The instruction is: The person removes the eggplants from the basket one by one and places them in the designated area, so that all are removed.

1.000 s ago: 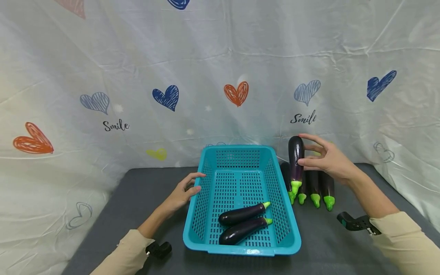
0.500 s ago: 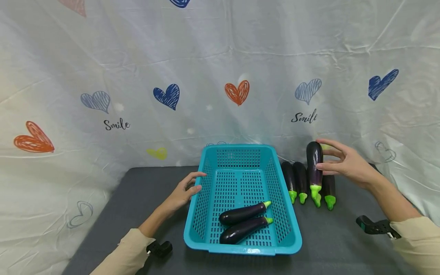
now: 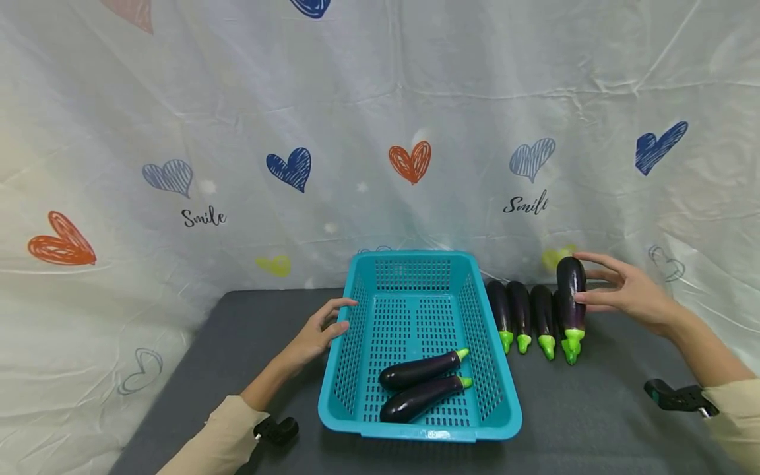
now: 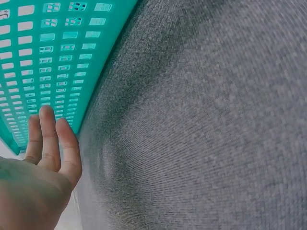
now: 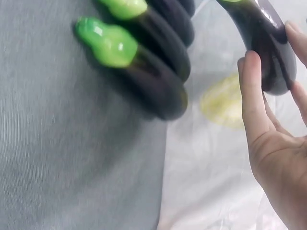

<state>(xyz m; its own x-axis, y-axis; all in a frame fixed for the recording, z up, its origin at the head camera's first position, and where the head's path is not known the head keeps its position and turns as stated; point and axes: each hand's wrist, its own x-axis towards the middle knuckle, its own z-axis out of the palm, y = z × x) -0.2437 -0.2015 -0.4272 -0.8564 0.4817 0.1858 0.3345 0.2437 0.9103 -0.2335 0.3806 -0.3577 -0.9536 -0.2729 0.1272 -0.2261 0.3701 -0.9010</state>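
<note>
My right hand pinches a glossy dark-purple eggplant with a green stem, thumb on one side and fingers on the other. It is raised at the right end of a row of eggplants; in the right wrist view this held eggplant is apart from the row. Part of the eggplant behind it is hidden. At the left rim of a blue plastic basket rests my left hand, its fingers fairly straight along the outer wall in the left wrist view. Two eggplants lie inside the basket.
Several eggplants lie side by side right of the basket, stems toward me. A dark grey cloth covers the table. Behind its far edge hangs a white curtain with hearts. Each wrist carries a black camera.
My right hand has carried the held eggplant rightward and slightly lower along the row, uncovering the eggplants on its left. My left hand and the basket have stayed in place.
</note>
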